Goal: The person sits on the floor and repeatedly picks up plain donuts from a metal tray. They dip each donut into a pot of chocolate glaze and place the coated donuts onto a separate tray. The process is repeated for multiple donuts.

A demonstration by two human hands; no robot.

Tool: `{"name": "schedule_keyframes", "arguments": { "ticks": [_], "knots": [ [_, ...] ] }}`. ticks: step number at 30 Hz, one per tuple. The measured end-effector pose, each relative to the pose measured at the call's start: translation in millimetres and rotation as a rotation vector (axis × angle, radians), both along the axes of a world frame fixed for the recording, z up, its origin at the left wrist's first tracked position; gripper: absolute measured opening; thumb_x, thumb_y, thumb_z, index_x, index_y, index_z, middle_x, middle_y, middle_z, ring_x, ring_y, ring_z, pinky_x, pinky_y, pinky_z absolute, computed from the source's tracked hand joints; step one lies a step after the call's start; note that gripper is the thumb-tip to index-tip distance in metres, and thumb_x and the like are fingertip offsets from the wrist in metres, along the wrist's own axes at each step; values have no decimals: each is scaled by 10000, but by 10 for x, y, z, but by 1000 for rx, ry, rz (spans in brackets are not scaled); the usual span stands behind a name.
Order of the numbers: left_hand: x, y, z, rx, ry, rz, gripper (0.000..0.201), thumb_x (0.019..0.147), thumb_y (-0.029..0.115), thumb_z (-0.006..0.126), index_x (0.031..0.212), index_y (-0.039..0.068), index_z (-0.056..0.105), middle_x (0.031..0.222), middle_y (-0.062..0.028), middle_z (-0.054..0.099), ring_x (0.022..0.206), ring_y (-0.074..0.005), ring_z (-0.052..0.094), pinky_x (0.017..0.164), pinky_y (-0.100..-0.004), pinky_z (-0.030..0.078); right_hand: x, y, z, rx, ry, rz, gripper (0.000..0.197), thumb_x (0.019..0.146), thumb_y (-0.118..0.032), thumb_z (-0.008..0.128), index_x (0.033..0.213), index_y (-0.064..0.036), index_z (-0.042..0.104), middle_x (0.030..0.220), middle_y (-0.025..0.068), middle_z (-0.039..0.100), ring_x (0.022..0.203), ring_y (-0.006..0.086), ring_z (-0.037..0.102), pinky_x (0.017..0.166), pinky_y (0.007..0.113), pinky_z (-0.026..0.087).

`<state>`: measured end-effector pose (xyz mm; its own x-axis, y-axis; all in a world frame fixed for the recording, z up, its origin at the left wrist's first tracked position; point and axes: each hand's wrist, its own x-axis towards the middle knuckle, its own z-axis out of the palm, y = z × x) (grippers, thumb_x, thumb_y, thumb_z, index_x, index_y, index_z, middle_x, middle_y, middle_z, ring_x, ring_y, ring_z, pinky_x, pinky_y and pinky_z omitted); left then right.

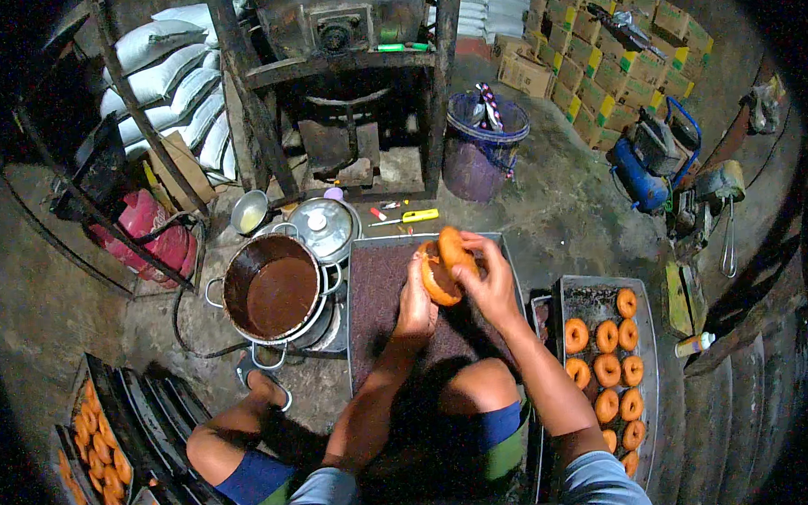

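Over a shallow metal tray (pixel 355 299) of dark brown sprinkles, my two hands are close together. My left hand (pixel 415 304) is closed around the edge of a golden doughnut (pixel 443 291), whose inner face looks brownish. Between the fingers of my right hand (pixel 491 285) is a second doughnut (pixel 454 248), tilted and touching or nearly touching the first. My right fingers partly cover both. To the left of the tray stands a deep pot (pixel 228 290) with glossy brown chocolate (pixel 285 292) inside, set on another pot.
A baking tray (pixel 648 360) of doughnuts lies at right, with more doughnuts (pixel 99 450) on trays at lower left. Beyond the pot are a lidded pot (pixel 323 227), a small bowl (pixel 249 211) and a yellow-handled tool (pixel 420 215). A purple bucket (pixel 477 170) stands farther back.
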<state>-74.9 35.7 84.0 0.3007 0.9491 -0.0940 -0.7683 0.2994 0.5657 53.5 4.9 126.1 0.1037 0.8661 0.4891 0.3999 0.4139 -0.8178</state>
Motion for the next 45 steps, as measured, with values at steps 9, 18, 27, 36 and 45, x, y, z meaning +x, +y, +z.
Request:
{"name": "schedule_keyframes", "arguments": {
  "ticks": [9,18,27,36,45],
  "knots": [
    [-368,-212,-916,1059,1556,493,523,709,218,768,1190,130,582,1146,-162,538,1058,-358,500,906,-472,427,417,207,-910,-500,1281,432,329,953,-172,532,1244,-21,498,1233,126,578,1112,261,584,983,439,466],
    [-660,-383,-1476,670,1577,574,525,695,135,757,1175,55,560,1208,-154,516,1096,-372,474,953,-466,398,285,31,-2487,-152,-846,-106,256,773,-73,652,1018,-8,689,1274,173,572,1212,370,509,1030,457,400],
    [-487,-104,-1819,1216,1911,154,413,757,141,680,1158,70,610,1259,-198,504,1221,-401,444,1062,-509,332,853,16,-1658,-720,509,-119,186,891,-197,648,980,-37,680,882,7,681,782,141,632,720,308,509],
    [-474,-98,-1821,904,1829,-2,267,903,171,600,1079,-18,668,1179,-235,569,1112,-359,544,957,-405,436,3065,-1128,-1388,-391,678,-513,161,941,-179,483,976,-88,611,877,22,621,810,157,616,680,331,520],
    [-146,149,-1131,-207,361,-238,372,1010,218,424,1321,14,433,1268,-176,542,1107,-349,590,891,-460,541,3832,-614,-1926,-874,-24,-662,262,856,-243,586,928,-2,662,836,149,667,721,270,632,645,405,512]
  ]
}}
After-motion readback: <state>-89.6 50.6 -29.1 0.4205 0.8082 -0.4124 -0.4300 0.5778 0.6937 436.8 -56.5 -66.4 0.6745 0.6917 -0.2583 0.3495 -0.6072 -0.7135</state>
